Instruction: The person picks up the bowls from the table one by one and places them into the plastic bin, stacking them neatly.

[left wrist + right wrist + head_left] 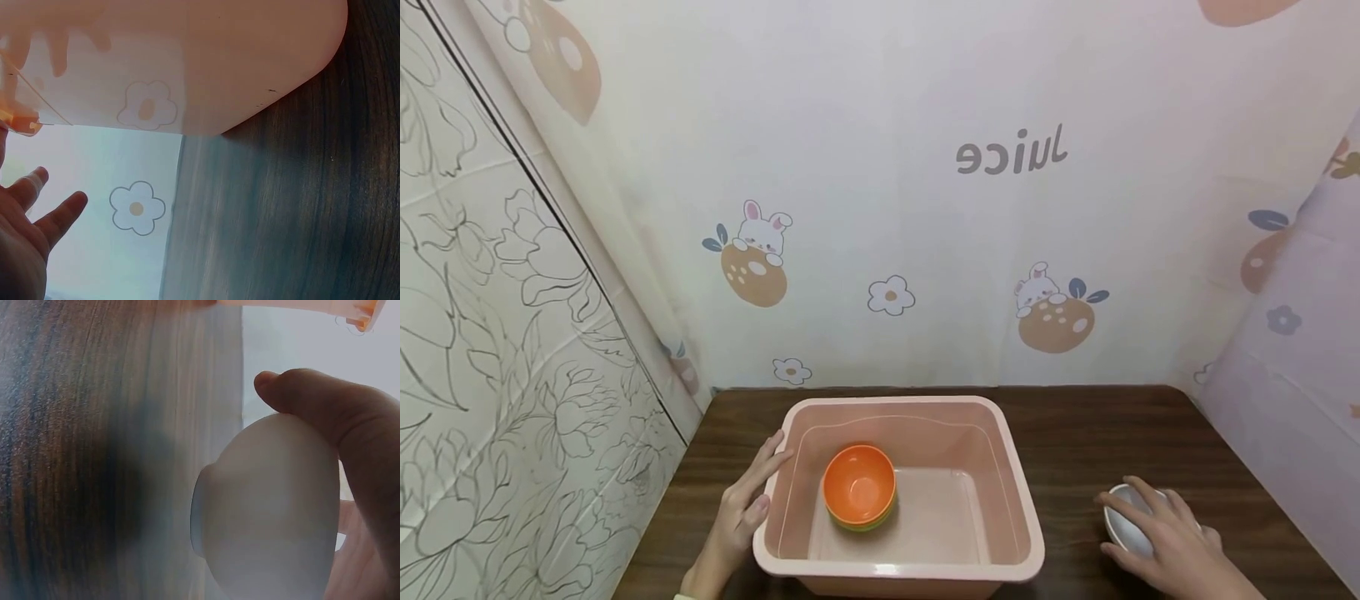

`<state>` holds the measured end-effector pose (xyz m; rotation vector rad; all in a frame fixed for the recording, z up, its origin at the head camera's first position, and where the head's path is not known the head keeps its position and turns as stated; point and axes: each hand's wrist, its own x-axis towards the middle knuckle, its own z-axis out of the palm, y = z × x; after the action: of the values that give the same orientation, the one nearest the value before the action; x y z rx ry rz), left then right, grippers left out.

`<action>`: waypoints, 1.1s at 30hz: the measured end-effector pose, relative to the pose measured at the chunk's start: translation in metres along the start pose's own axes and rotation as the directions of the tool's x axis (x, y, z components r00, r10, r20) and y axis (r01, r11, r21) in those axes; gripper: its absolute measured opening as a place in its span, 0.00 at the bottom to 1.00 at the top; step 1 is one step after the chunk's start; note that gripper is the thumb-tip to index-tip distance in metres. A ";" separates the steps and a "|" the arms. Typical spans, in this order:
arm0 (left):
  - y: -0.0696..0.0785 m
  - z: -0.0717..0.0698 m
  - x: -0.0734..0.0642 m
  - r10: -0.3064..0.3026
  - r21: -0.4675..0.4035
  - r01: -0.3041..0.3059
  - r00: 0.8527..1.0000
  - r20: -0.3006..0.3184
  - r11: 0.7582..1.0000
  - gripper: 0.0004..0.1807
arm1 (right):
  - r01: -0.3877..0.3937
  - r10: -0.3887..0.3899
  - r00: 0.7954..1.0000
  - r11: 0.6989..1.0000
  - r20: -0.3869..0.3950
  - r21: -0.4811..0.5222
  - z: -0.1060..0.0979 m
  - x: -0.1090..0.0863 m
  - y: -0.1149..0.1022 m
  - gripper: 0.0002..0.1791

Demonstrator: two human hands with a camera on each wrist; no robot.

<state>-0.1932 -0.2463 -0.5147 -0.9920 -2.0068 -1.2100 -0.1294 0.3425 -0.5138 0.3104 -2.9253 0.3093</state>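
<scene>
My left hand [736, 515] rests against the left rim of a pink plastic basin [1015, 500], its fingers extended along the edge. In the left wrist view, the spread fingers [65, 217] show close beside the basin's wall. My right hand [1183, 546] grips a small white bowl [1126, 533] to the right of the basin. The right wrist view has the bowl side-on, thumb over its rim and its foot facing the wood, with a dark shadow on the tabletop. An orange bowl [860, 483] sits inside the basin at the left, nested on a yellow-green bowl [871, 523].
The dark wooden table [1097, 442] extends on both sides of the basin. Behind it hangs a pale curtain [887, 208] printed with rabbits, fruit and flowers. A sheet with line-drawn flowers [497, 375] hangs along the left.
</scene>
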 end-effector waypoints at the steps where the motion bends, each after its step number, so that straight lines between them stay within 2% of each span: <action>1: 0.000 0.000 0.000 0.001 0.000 -0.001 1.000 0.000 1.000 0.23 | 0.001 -0.001 1.000 1.000 -0.003 0.004 -0.001 0.001 -0.001 0.34; 7: 0.000 0.000 0.000 -0.005 0.003 0.005 1.000 0.005 1.000 0.23 | 0.024 -0.022 0.999 0.999 -0.035 0.037 -0.003 0.004 -0.005 0.36; 18: 0.002 0.000 0.001 -0.012 0.003 0.012 1.000 0.001 1.000 0.23 | 0.063 -0.064 0.993 0.998 -0.094 -0.010 -0.018 0.021 -0.013 0.36; 24: 0.002 -0.001 0.000 -0.013 0.006 0.013 1.000 0.003 1.000 0.24 | 0.135 -0.139 0.976 0.990 -0.165 -0.035 -0.025 0.030 -0.017 0.37; 33: 0.001 0.000 0.001 -0.012 -0.004 0.012 1.000 0.000 1.000 0.23 | 0.208 -0.207 0.954 0.978 -0.215 -0.020 -0.047 0.050 -0.029 0.38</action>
<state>-0.1924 -0.2460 -0.5134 -0.9826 -2.0137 -1.2216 -0.1638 0.3157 -0.4532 0.5443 -2.6505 0.2951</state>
